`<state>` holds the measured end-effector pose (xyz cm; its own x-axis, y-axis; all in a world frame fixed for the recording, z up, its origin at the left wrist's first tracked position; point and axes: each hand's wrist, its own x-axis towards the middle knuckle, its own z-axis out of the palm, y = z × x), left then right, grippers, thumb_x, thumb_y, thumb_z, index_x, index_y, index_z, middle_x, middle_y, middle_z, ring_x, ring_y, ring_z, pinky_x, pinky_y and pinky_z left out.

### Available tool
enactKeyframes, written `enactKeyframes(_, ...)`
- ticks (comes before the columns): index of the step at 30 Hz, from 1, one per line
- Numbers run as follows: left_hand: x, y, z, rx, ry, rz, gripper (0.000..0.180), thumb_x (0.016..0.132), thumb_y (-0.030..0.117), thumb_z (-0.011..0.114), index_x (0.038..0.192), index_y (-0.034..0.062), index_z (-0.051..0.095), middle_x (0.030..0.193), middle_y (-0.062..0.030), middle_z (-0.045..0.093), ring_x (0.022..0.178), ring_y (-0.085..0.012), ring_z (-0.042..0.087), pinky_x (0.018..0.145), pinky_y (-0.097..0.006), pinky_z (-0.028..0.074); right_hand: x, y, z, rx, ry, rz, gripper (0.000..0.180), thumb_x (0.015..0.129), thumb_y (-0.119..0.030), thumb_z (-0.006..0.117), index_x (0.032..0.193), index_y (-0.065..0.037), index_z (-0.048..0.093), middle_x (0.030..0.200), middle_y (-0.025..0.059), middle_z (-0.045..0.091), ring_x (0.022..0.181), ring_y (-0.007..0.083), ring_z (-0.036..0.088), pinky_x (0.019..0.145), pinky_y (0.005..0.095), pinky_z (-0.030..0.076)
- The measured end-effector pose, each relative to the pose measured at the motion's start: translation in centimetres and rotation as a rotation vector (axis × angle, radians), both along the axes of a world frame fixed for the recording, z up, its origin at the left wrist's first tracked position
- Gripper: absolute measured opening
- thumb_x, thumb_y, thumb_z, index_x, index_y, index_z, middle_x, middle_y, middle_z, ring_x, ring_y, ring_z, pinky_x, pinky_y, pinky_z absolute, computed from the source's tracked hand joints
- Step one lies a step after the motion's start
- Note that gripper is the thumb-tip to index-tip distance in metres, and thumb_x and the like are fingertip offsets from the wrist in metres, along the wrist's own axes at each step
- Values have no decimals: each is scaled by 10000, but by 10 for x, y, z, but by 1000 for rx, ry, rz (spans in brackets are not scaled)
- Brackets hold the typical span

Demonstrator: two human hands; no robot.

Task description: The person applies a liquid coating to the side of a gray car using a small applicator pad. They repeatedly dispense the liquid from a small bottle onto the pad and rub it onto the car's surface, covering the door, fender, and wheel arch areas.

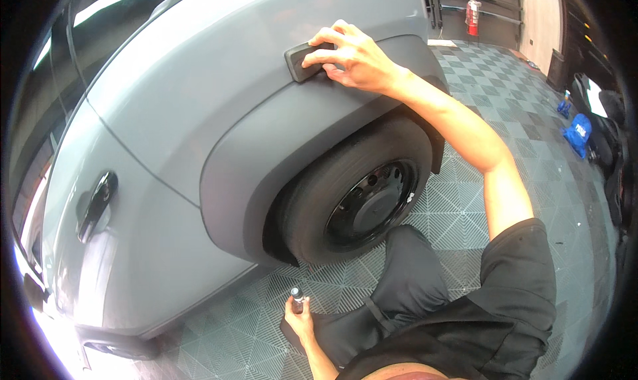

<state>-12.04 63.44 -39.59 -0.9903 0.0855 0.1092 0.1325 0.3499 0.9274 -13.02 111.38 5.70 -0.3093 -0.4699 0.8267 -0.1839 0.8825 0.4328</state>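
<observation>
My right hand (355,58) is stretched up to the grey car body (166,81), just above the wheel arch. Its fingers grip a dark rectangular applicator pad (300,64), held against the painted panel along the upper edge of the grey arch trim (266,131). Low down by my knee, my left hand (300,321) is closed around a small bottle (297,301) with a silvery-looking cap. The bottle stands upright in the grip, and the fingers cover part of it.
Below the arch sits a black wheel (369,207), close to my bent knee. A black door handle (98,206) juts out at left. Grey tiles cover the floor (492,101). A fire extinguisher (472,18) stands far right, and a blue bag-like item (579,134) lies near dark gear.
</observation>
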Motion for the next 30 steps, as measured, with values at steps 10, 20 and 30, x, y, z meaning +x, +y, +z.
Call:
enactKeyframes(10,4,19,6,114,-36,-18,442,867,33,779,1247,-75,580,925,-89,710,755,-110,639,687,-255,518,35,110,-14,-115,82,-118,379,742,-18,749,1072,-202,714,1159,26,623,1055,267,563,934,389,507)
enactKeyframes(20,13,32,13,7,-38,33,479,860,57,798,1263,-56,566,904,-104,704,747,-126,642,685,-257,512,51,188,-29,-326,120,-47,335,764,-53,742,1066,-198,724,1119,23,616,1089,251,570,955,383,506)
enactKeyframes(30,30,37,34,-102,-22,82,457,857,46,801,1239,-38,564,888,-77,684,767,-121,638,692,-248,502,64,251,-51,-513,149,23,344,763,-51,766,1087,-155,715,1104,13,629,1139,225,580,1043,382,459)
